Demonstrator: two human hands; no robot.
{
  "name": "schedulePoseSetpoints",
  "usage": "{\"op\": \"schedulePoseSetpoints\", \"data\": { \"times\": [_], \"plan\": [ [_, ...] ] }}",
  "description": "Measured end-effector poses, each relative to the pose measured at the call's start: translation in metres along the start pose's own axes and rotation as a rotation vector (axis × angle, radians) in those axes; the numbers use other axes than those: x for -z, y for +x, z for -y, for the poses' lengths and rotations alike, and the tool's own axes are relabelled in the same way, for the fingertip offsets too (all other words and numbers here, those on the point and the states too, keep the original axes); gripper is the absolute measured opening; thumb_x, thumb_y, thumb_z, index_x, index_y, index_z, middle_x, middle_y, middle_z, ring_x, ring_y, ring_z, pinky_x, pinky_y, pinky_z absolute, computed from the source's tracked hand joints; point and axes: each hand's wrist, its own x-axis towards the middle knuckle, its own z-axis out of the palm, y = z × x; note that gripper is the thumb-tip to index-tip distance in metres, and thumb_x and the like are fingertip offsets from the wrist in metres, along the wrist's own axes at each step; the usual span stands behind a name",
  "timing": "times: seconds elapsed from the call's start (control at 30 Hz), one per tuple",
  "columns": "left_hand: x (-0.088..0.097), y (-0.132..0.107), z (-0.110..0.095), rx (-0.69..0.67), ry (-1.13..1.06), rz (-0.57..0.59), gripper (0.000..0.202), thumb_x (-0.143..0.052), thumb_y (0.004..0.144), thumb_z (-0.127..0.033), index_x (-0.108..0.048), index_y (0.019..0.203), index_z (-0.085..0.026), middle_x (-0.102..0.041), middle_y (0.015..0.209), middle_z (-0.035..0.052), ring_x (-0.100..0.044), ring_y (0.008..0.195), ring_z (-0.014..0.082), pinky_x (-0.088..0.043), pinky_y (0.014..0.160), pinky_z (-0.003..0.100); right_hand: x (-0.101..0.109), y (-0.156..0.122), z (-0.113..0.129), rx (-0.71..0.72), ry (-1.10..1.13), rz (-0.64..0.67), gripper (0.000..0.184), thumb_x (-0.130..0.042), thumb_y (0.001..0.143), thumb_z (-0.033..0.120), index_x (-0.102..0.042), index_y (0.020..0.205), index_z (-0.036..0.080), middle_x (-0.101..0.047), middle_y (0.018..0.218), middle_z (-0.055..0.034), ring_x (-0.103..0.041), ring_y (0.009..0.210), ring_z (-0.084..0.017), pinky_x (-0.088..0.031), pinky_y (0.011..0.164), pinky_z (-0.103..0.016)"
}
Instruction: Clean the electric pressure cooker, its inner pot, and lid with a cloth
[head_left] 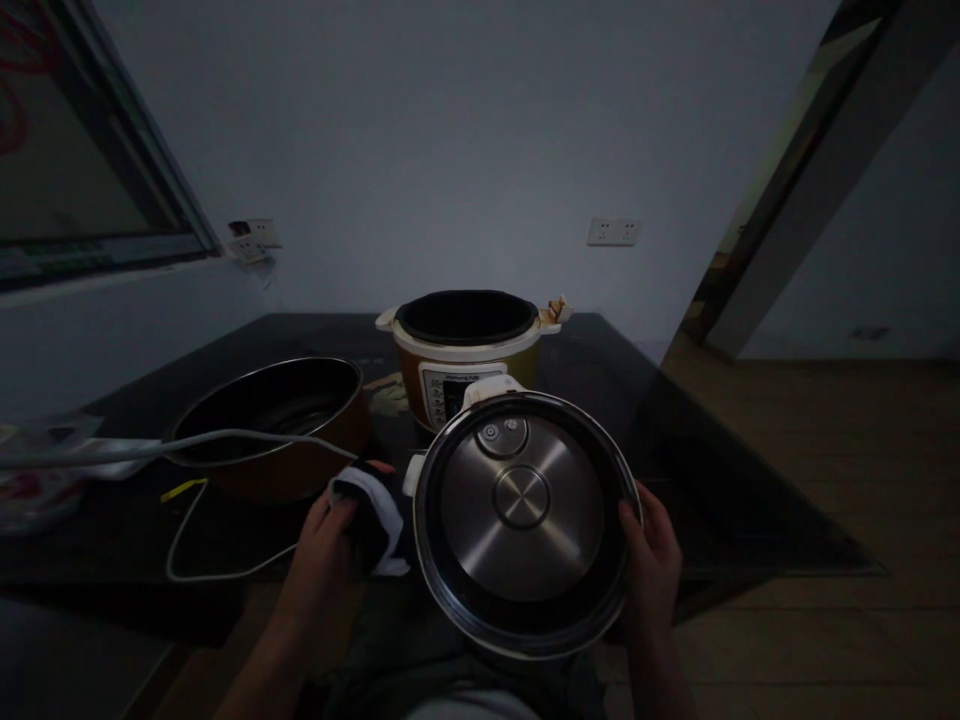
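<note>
My right hand (652, 535) grips the rim of a round pressure cooker lid (523, 540), thumb on its inner side. The lid's steel underside with a dark sealing ring faces me, tilted up. A bunched black-and-white cloth (379, 520) is in my left hand (330, 520), just left of the lid and apart from it. Behind the lid stands the electric pressure cooker (480, 365), its top uncovered, with a dark interior and a control panel partly hidden by the lid.
A brown pan (277, 470) stands left of the cooker on the dark table (720, 500). A pale cable (225, 575) loops near the front edge. A plastic bag (41, 480) lies far left. Wall sockets (613, 232) sit behind.
</note>
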Motion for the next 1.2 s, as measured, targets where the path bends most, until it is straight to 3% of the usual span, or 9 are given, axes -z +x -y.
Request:
{"op": "schedulePoseSetpoints", "data": {
  "times": [0.13,0.2,0.3,0.43,0.67,0.93,1.2],
  "plan": [
    [0.01,0.005,0.01,0.032,0.189,0.157,0.051,-0.061,0.079,-0.054,-0.063,0.115,-0.017,-0.069,0.114,0.0088,-0.062,0.112,0.0294,-0.052,0.087,0.036,0.001,0.0,-0.001,0.008,-0.003,0.001,0.056,-0.072,0.068,0.051,-0.065,0.113,0.019,-0.07,0.113,-0.0091,-0.062,0.107,-0.029,-0.048,0.09,-0.041],
    [0.007,0.005,0.013,0.009,0.284,0.23,0.056,-0.057,0.083,-0.057,-0.058,0.124,-0.019,-0.065,0.126,0.0101,-0.052,0.128,0.0301,-0.046,0.101,0.04,0.001,0.0,-0.001,-0.01,0.007,0.014,0.056,-0.073,0.068,0.05,-0.065,0.114,0.02,-0.069,0.115,-0.0088,-0.061,0.108,-0.029,-0.047,0.091,-0.041],
    [-0.001,0.006,0.016,-0.039,0.362,0.292,0.061,-0.054,0.083,-0.063,-0.056,0.126,-0.021,-0.059,0.135,0.0109,-0.042,0.138,0.0282,-0.034,0.113,0.042,0.0,-0.001,0.002,-0.041,0.011,0.023,0.058,-0.074,0.067,0.051,-0.064,0.115,0.02,-0.069,0.115,-0.0087,-0.061,0.108,-0.03,-0.048,0.09,-0.042],
    [-0.012,0.011,0.019,-0.022,0.383,0.327,0.065,-0.063,0.076,-0.063,-0.058,0.124,-0.018,-0.059,0.135,0.0143,-0.051,0.13,0.0308,-0.036,0.112,0.043,0.001,-0.001,0.002,-0.049,0.015,0.03,0.061,-0.075,0.067,0.05,-0.064,0.119,0.021,-0.066,0.125,-0.0083,-0.057,0.118,-0.031,-0.044,0.099,-0.043],
    [-0.02,0.01,0.022,0.075,0.254,0.247,0.057,-0.073,0.074,-0.048,-0.06,0.12,-0.016,-0.065,0.128,0.0146,-0.057,0.124,0.0304,-0.043,0.106,0.043,0.012,0.007,-0.005,-0.01,-0.113,0.109,0.056,-0.07,0.072,0.051,-0.067,0.118,0.02,-0.067,0.125,-0.0093,-0.055,0.122,-0.032,-0.04,0.104,-0.048],
    [-0.021,0.011,0.027,0.217,0.096,0.295,0.059,-0.077,0.071,-0.05,-0.063,0.116,-0.015,-0.067,0.125,0.014,-0.061,0.119,0.0303,-0.046,0.104,0.041,0.02,0.011,0.0,-0.017,-0.134,0.223,0.059,-0.073,0.072,0.049,-0.066,0.123,0.021,-0.063,0.132,-0.0094,-0.052,0.128,-0.032,-0.035,0.11,-0.052],
    [-0.023,0.009,0.033,0.177,0.172,0.188,0.055,-0.081,0.063,-0.047,-0.066,0.105,-0.014,-0.073,0.11,0.0142,-0.067,0.107,0.0328,-0.054,0.09,0.041,0.03,0.015,-0.004,-0.07,-0.132,0.268,0.06,-0.074,0.071,0.054,-0.067,0.122,0.022,-0.062,0.133,-0.0089,-0.048,0.131,-0.034,-0.029,0.112,-0.056]
  ]
}}
